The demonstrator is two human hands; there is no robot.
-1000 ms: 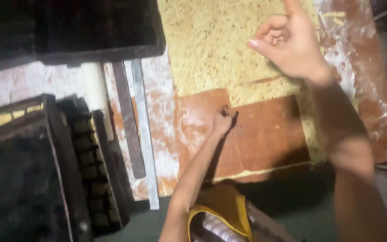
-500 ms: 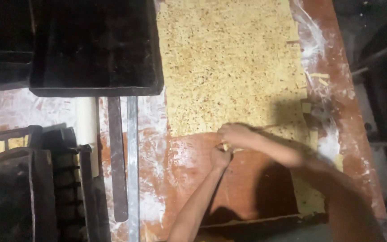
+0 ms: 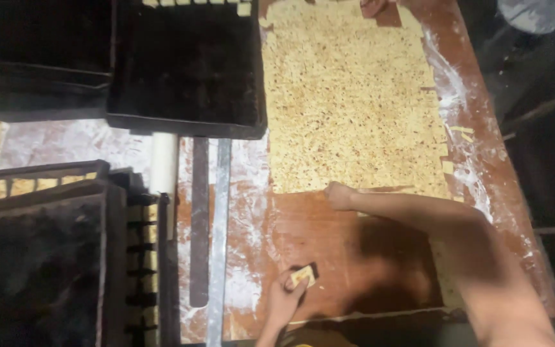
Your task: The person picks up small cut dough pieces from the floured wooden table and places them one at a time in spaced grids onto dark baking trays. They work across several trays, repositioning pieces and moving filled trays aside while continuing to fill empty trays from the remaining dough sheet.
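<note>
- The small cut piece [image 3: 302, 277] in my left hand [image 3: 285, 297] sits low in the frame, just left of centre, its long axis tilted from lower left to upper right.
- It is a pale tan, roughly rectangular block, speckled like the big slab [image 3: 354, 103] that fills the upper middle of the frame.
- My left fingers [image 3: 290, 283] are curled close around the piece, pinching it just above the brown floured board [image 3: 380, 257].
- My right hand [image 3: 340, 195] is balled into a fist at the slab's lower edge, touching it at centre frame; I cannot tell whether it grips anything.
- The slab's long axis runs up and down the frame, and its right edge is notched.
- Left of my hands, a dark strip [image 3: 199, 222] and a grey metal straightedge [image 3: 218, 238] lie side by side, both running up and down the frame.
- A dark tray [image 3: 187, 125] sits upper left.
</note>
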